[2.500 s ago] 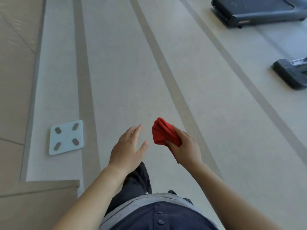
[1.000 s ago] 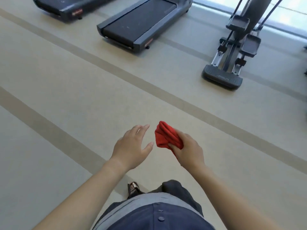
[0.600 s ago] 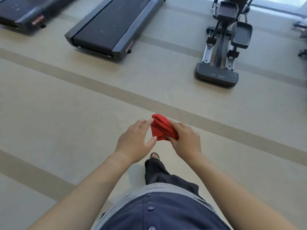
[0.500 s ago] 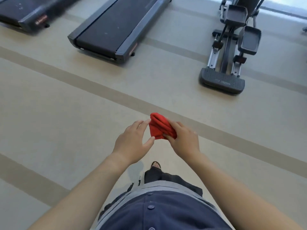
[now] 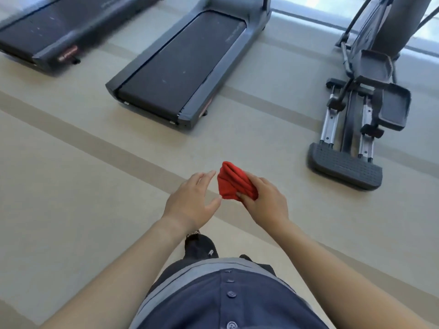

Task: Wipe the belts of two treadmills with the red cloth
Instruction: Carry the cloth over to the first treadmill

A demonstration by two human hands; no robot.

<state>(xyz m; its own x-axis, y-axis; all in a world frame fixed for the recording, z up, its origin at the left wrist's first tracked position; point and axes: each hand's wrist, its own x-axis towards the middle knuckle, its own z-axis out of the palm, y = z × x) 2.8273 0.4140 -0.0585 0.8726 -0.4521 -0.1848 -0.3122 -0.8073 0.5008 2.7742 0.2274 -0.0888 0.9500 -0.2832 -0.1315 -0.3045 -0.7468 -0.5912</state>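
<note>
A bunched red cloth (image 5: 231, 181) is held in my right hand (image 5: 264, 203) in front of my waist. My left hand (image 5: 192, 201) hovers just left of the cloth, fingers spread, with its fingertips at the cloth's edge but not gripping it. Ahead on the floor stand two treadmills. The nearer treadmill (image 5: 185, 65) has a dark belt and lies straight ahead. The second treadmill (image 5: 45, 32) is at the upper left, partly cut off by the frame.
An elliptical trainer (image 5: 356, 129) stands at the right with its grey base plate near my right hand's side. The beige floor (image 5: 71, 186) has darker stripes running across. My dark trousers and shoe show below my hands.
The view has swung from bare floor with a white scale towards the treadmills, which now look closer. My left hand came up beside the cloth; my right hand kept holding it.
</note>
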